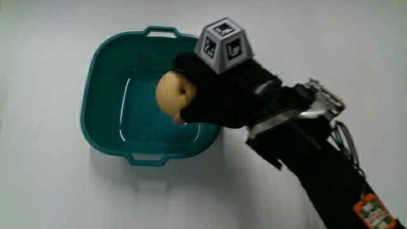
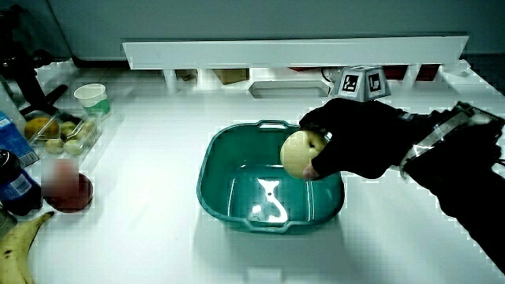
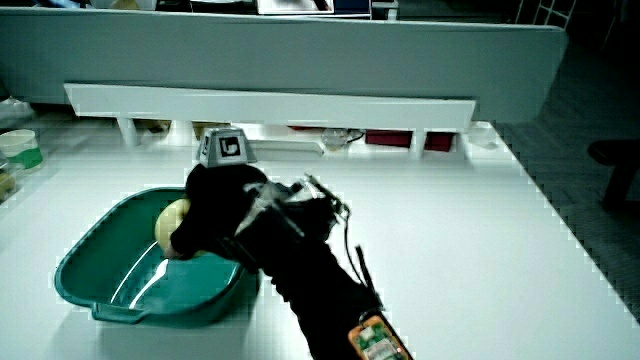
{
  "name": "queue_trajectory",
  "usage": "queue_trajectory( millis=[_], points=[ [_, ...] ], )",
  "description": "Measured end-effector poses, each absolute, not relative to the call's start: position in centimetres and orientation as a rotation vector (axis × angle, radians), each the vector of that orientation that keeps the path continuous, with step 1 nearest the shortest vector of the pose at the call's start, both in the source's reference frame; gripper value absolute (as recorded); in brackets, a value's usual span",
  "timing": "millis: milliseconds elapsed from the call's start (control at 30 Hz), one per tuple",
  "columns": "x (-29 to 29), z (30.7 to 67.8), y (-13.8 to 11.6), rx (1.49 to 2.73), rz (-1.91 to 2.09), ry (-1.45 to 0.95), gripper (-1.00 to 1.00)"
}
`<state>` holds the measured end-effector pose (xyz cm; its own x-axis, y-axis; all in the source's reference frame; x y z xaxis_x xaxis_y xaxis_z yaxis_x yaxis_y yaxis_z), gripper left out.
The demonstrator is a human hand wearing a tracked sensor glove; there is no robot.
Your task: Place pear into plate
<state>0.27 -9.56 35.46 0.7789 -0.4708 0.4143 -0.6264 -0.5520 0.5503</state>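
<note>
A banana [image 2: 17, 241], a paper cup [image 2: 92, 98] and a fruit box [image 2: 63, 134] sit at the table's edge.

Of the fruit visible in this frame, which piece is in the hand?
The pear, pale yellow and round, held by the hand over the teal basin. The banana lies at the table's edge and the small fruits sit in a clear tray.

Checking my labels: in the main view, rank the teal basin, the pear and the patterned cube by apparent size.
1. Teal basin, clearly largest.
2. Patterned cube and pear look alike; the cube sits higher on the hand, nearer the camera, so I won't rank them.
</note>
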Motion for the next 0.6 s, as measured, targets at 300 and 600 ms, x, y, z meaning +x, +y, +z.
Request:
queue_trajectory(
  millis=[300,600],
  points=[
    [-1.9,39.3,-8.6,2.221,0.141,-0.772,0.0],
    [-2.7,42.3,-7.9,2.158,0.02,-0.732,0.0]
  ],
)
